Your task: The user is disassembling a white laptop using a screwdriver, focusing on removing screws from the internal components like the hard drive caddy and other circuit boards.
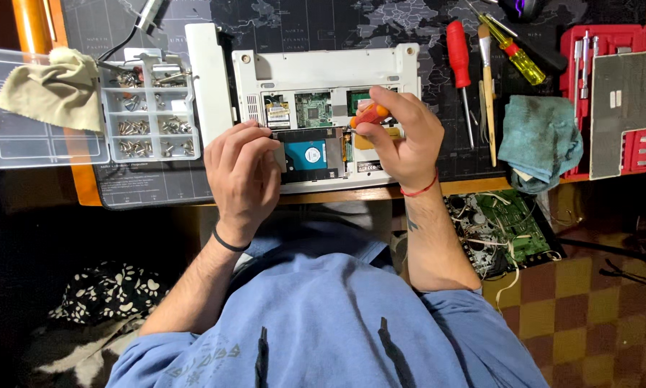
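Note:
A white laptop [323, 68] lies upside down on the dark desk mat, its bottom cover off. Inside it show a blue-labelled hard drive [307, 154] and green circuit boards [313, 109]. My right hand [398, 136] grips a small orange-handled screwdriver [369, 114], tip pointing down near the drive's right edge. My left hand [241, 172] rests on the laptop's left side, fingers pinched at the drive bay's edge. Whether it holds anything is hidden.
A clear compartment box [154, 115] with several screws and a beige cloth [49, 90] sit at left. A red screwdriver [458, 57], a brush [488, 86], a yellow screwdriver [517, 57], a teal cloth [542, 140] and a red tool case [617, 93] lie at right. A green circuit board [499, 230] lies below the desk.

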